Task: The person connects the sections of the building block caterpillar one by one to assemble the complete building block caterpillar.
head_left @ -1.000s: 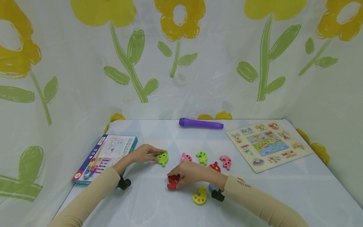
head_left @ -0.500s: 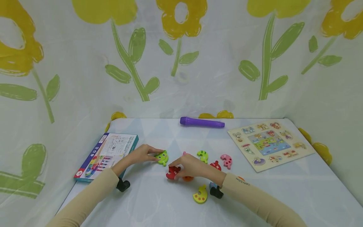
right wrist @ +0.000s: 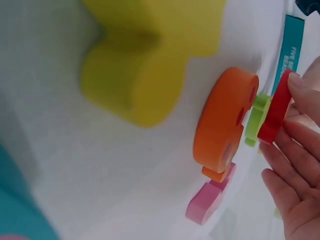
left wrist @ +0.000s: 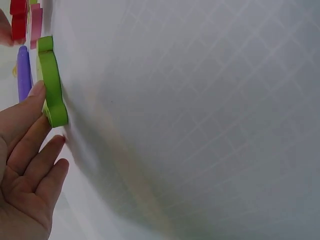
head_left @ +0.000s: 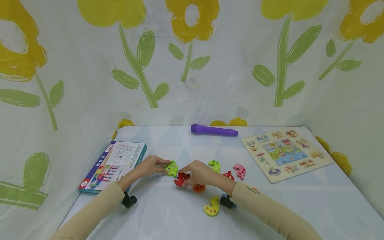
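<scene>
My left hand (head_left: 150,165) pinches a green wooden puzzle piece (head_left: 172,169) shaped as a smiling face with small knobs, between thumb and fingers at its left side. The left wrist view shows this green piece (left wrist: 51,82) edge-on, standing thick beside the thumb. In my right hand (head_left: 203,174) a red curved puzzle piece (head_left: 180,180) marked with a 2 is pinched by thumb and fingers. It sits just right of and nearer than the green face, their edges close together. The right wrist view has the red piece (right wrist: 276,110) tilted between the fingers, its far side hidden.
Around the right hand lie curved pieces: orange (head_left: 199,188), yellow (head_left: 212,207), striped green (head_left: 215,165), red (head_left: 229,175) and pink (head_left: 239,171). A boxed toy (head_left: 120,156) lies left, a purple microphone-shaped stick (head_left: 214,130) at the back, a picture puzzle board (head_left: 255,158) right.
My right hand has carried the red piece away from me and slightly left, up to the green face. The green face has turned a little in my left hand, which stays nearly in place.
</scene>
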Tool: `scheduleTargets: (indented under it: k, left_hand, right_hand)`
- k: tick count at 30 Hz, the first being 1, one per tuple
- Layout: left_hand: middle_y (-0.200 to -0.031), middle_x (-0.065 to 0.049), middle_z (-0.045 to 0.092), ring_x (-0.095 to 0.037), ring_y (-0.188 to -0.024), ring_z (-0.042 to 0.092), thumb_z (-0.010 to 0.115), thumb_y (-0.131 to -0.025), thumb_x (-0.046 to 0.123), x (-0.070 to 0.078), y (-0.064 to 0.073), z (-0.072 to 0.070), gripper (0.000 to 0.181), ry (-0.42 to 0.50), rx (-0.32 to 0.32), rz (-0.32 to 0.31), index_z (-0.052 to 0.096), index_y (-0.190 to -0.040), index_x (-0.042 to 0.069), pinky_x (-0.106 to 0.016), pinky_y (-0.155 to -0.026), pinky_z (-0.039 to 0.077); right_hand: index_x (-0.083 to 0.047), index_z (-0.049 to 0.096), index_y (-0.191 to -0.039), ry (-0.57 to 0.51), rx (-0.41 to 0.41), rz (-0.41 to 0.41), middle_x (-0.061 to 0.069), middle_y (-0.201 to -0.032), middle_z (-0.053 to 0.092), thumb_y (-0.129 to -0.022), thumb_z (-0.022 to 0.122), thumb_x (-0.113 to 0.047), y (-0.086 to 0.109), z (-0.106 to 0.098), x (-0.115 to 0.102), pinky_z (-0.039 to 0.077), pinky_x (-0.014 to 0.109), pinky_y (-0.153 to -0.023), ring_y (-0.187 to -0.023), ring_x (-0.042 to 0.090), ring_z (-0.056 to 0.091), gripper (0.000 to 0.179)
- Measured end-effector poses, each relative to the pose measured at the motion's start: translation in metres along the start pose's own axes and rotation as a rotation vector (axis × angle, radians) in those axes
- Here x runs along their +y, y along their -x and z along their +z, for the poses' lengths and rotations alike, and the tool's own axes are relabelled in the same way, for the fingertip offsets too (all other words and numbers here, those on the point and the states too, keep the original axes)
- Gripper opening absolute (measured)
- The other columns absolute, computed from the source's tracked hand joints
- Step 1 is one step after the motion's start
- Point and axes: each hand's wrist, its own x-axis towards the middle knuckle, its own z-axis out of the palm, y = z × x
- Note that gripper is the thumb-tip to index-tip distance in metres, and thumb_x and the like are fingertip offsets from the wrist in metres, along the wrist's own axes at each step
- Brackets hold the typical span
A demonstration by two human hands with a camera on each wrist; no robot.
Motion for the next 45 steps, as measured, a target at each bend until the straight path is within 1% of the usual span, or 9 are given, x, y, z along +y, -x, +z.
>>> scheduleTargets:
  k: [3, 9, 15, 23, 25, 28, 32, 38, 45]
  left_hand:
    - [-0.125, -0.009, 0.063, -0.028, -0.118, 0.057, 0.075, -0.084, 0.021, 0.003, 0.001, 0.001, 0.045, 0.007, 0.008, -0.011, 0.065, -0.126, 0.007, -0.039, -0.09, 0.051]
    - [-0.124, -0.011, 0.064, -0.028, -0.115, 0.059, 0.076, -0.083, 0.02, 0.012, 0.004, 0.003, 0.044, -0.007, 0.032, -0.056, 0.066, -0.124, 0.007, -0.028, -0.08, 0.049]
    - [-0.125, -0.012, 0.063, -0.031, -0.119, 0.056, 0.075, -0.084, 0.02, 0.014, 0.007, 0.004, 0.043, -0.025, 0.049, -0.079, 0.066, -0.125, 0.009, -0.037, -0.087, 0.051]
    - [-0.124, -0.013, 0.063, -0.032, -0.119, 0.056, 0.075, -0.084, 0.02, 0.015, 0.006, 0.004, 0.043, -0.028, 0.059, -0.076, 0.066, -0.125, 0.008, -0.039, -0.086, 0.051]
    - [-0.124, -0.012, 0.063, -0.03, -0.119, 0.057, 0.076, -0.084, 0.021, 0.015, 0.006, 0.004, 0.043, -0.027, 0.058, -0.088, 0.066, -0.124, 0.009, -0.035, -0.083, 0.05]
    - [-0.124, -0.012, 0.063, -0.025, -0.11, 0.06, 0.077, -0.083, 0.021, 0.015, 0.006, 0.005, 0.043, -0.023, 0.056, -0.11, 0.067, -0.123, 0.01, -0.025, -0.067, 0.042]
    - [-0.124, -0.012, 0.064, -0.02, -0.101, 0.058, 0.078, -0.082, 0.022, 0.015, 0.007, 0.005, 0.044, -0.029, 0.058, -0.126, 0.068, -0.123, 0.012, -0.023, -0.059, 0.035]
    - [-0.122, -0.01, 0.065, -0.027, -0.115, 0.059, 0.078, -0.081, 0.022, 0.015, 0.008, 0.006, 0.043, -0.041, 0.067, -0.111, 0.068, -0.122, 0.012, -0.027, -0.071, 0.043]
    - [-0.121, -0.01, 0.065, -0.026, -0.114, 0.06, 0.078, -0.081, 0.025, 0.015, 0.008, 0.006, 0.043, -0.059, 0.069, -0.104, 0.069, -0.121, 0.013, -0.031, -0.077, 0.046]
  right_hand:
    - [-0.016, 0.069, -0.123, 0.021, 0.011, 0.006, -0.001, -0.11, 0.071, -0.081, 0.08, -0.029, -0.002, -0.001, -0.001, 0.04, 0.014, -0.05, -0.058, 0.004, 0.052, 0.046]
    - [-0.015, 0.07, -0.121, 0.055, 0.02, 0.024, -0.001, -0.11, 0.071, -0.081, 0.08, -0.03, -0.007, -0.002, -0.004, 0.048, 0.014, -0.066, -0.074, 0.005, 0.056, 0.045]
    - [-0.015, 0.07, -0.121, 0.06, 0.034, 0.028, -0.001, -0.11, 0.071, -0.08, 0.08, -0.031, -0.012, -0.002, -0.003, 0.048, 0.015, -0.073, -0.08, 0.005, 0.057, 0.046]
    - [-0.015, 0.071, -0.119, 0.066, 0.057, 0.049, -0.002, -0.108, 0.072, -0.077, 0.081, -0.034, -0.018, -0.002, 0.003, 0.048, 0.018, -0.073, -0.081, 0.007, 0.055, 0.046]
    - [-0.015, 0.071, -0.118, 0.068, 0.057, 0.057, -0.002, -0.108, 0.072, -0.077, 0.082, -0.034, -0.019, -0.001, 0.002, 0.049, 0.018, -0.075, -0.082, 0.007, 0.056, 0.047]
    - [-0.014, 0.072, -0.118, 0.074, 0.054, 0.064, -0.001, -0.108, 0.072, -0.077, 0.082, -0.034, -0.02, 0.0, 0.0, 0.049, 0.019, -0.077, -0.082, 0.006, 0.057, 0.046]
    - [-0.014, 0.072, -0.116, 0.089, 0.053, 0.086, -0.003, -0.107, 0.072, -0.076, 0.082, -0.034, -0.021, 0.0, -0.003, 0.049, 0.02, -0.078, -0.084, 0.007, 0.055, 0.045]
    - [-0.014, 0.074, -0.114, 0.139, 0.056, 0.103, -0.003, -0.105, 0.072, -0.075, 0.083, -0.036, -0.024, 0.002, -0.006, 0.05, 0.02, -0.078, -0.085, 0.009, 0.056, 0.045]
    - [-0.01, 0.075, -0.11, 0.188, 0.053, 0.07, -0.001, -0.101, 0.073, -0.073, 0.084, -0.036, -0.026, 0.007, -0.005, 0.052, 0.018, -0.075, -0.079, 0.005, 0.059, 0.046]
